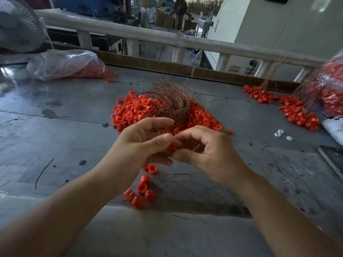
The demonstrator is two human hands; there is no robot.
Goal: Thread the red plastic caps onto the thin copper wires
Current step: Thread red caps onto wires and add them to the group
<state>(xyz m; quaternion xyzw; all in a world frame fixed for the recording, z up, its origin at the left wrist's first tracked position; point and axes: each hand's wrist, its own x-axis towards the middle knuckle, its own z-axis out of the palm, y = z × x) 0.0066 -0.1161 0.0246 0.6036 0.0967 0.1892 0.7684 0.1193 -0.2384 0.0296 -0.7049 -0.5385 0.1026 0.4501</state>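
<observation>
Hands are meeting over the table (55,130): the left hand (141,143) is pinching a red cap (171,145), the right hand (209,154) pinching a thin wire (196,148) against it. A left bag (63,64) and a right bag (332,89) are holding more caps.

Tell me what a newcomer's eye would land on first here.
The bright heap of red caps sits at centre, with a tangled nest of copper wire lying on it. Just in front, the left hand pinches a single cap, and the right hand meets it with curled fingers. More caps on wires lie far right.
</observation>
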